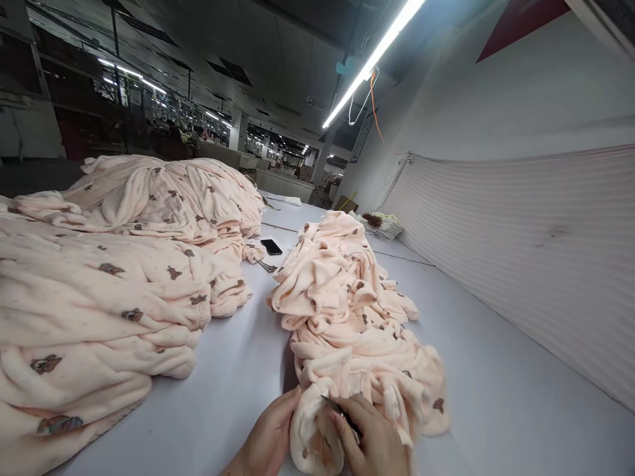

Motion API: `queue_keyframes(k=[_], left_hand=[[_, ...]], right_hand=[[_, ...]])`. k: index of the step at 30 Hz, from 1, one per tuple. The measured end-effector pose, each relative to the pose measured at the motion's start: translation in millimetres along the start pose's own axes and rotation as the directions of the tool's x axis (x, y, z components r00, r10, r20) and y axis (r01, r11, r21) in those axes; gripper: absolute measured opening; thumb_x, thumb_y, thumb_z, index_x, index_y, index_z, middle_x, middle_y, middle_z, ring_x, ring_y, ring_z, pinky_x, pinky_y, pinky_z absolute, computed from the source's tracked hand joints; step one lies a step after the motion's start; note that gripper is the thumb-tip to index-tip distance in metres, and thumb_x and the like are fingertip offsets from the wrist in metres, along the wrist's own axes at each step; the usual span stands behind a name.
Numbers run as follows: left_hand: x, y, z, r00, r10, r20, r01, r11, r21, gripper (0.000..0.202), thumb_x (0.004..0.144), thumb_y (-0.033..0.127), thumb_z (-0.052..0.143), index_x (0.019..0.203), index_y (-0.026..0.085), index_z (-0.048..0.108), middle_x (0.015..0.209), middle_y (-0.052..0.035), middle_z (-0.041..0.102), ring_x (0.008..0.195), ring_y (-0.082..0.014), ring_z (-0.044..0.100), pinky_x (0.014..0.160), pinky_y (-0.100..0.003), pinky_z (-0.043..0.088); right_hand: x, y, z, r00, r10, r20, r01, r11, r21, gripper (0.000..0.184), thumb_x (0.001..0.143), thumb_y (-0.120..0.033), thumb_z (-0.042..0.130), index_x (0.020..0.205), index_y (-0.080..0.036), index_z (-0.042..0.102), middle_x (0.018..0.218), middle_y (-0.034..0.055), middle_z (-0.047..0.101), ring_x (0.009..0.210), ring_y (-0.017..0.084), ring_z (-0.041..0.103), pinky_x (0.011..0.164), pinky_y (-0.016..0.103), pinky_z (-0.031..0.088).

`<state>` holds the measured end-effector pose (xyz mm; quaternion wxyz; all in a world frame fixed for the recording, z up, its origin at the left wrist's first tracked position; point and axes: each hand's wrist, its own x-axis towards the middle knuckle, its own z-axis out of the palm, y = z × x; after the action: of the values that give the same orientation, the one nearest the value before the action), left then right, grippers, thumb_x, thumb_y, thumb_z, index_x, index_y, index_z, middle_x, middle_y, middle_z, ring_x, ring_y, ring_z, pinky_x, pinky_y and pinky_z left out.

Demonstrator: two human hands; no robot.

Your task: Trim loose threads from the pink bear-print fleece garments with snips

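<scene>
A pale pink plush garment [313, 423] with small brown animal prints lies in front of me, its tube-like opening facing me. My left hand [270, 433] is closed on the left edge of that opening. In my right hand [372, 436] is a pair of dark thread snips [342, 415], its pointed tip over the upper rim of the opening. My right fingers partly hide the snips, so I cannot tell whether the blades are apart. From the opening, more of the same pink fabric [337, 277] runs back in a crumpled heap.
A large pile of matching pink garments [114, 284] covers the left of the white table [496, 344]. A black phone [271, 246] lies between the heaps. Farther back is a bundle of whitish pieces [384, 225]. Striped pale sheeting [520, 244] hangs along the right side.
</scene>
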<state>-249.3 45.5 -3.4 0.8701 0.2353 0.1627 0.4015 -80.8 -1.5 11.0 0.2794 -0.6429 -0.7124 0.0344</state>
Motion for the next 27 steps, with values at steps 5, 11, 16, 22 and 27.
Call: queue_keyframes(k=[5, 11, 16, 22, 27], left_hand=[[-3, -1, 9.1, 0.999, -0.025, 0.022, 0.024, 0.999, 0.043, 0.042, 0.084, 0.046, 0.055, 0.110, 0.016, 0.066, 0.106, -0.0064, 0.070, 0.113, -0.0262, 0.054, 0.100, -0.035, 0.036], [-1, -5, 4.3, 0.999, -0.038, 0.029, 0.036, 0.997, 0.073, 0.042, 0.088, 0.047, 0.047, 0.111, 0.016, 0.065, 0.107, -0.0067, 0.069, 0.114, -0.0253, 0.053, 0.100, -0.036, 0.036], [10, 2, 1.5, 1.000, 0.001, 0.017, -0.003, 0.995, 0.098, 0.029, 0.084, 0.027, 0.058, 0.108, 0.014, 0.065, 0.102, -0.0079, 0.071, 0.106, -0.0252, 0.059, 0.096, -0.035, 0.039], [8, 20, -4.5, 0.999, -0.012, -0.052, 0.036, 0.872, 0.488, 0.029, 0.083, 0.033, 0.055, 0.105, 0.017, 0.064, 0.094, -0.0066, 0.067, 0.095, -0.0252, 0.060, 0.087, -0.039, 0.044], [56, 23, 15.6, 0.806, 0.581, 0.110, -0.139, 0.005, 0.990, 0.033, 0.082, 0.037, 0.050, 0.107, 0.018, 0.061, 0.123, -0.0117, 0.053, 0.121, -0.0295, 0.044, 0.105, -0.041, 0.029]], right_hand=[[-4, -4, -3, 0.997, -0.069, -0.016, 0.066, 0.983, -0.174, 0.027, 0.088, -0.044, 0.046, 0.099, -0.031, 0.067, 0.082, 0.0012, 0.071, 0.067, 0.020, 0.066, 0.060, 0.028, 0.042], [-1, -9, -5, 0.999, 0.045, 0.012, -0.045, 0.999, 0.022, 0.027, 0.089, -0.041, 0.047, 0.092, -0.028, 0.070, 0.081, 0.0020, 0.070, 0.072, 0.019, 0.065, 0.064, 0.026, 0.043], [1, 6, -9, 0.970, 0.244, 0.002, -0.228, 0.903, 0.363, 0.029, 0.087, -0.043, 0.051, 0.091, -0.020, 0.068, 0.090, 0.0061, 0.070, 0.085, 0.022, 0.063, 0.074, 0.028, 0.046], [3, 84, -45, 0.751, 0.542, -0.378, -0.394, 0.826, 0.402, 0.033, 0.074, -0.049, 0.058, 0.089, -0.019, 0.062, 0.092, 0.0082, 0.066, 0.092, 0.027, 0.058, 0.082, 0.036, 0.044], [22, 143, -38, 0.635, 0.629, -0.448, -0.423, 0.768, 0.481, 0.041, 0.075, -0.053, 0.049, 0.091, -0.018, 0.064, 0.102, 0.0130, 0.067, 0.106, 0.030, 0.056, 0.087, 0.040, 0.044]])
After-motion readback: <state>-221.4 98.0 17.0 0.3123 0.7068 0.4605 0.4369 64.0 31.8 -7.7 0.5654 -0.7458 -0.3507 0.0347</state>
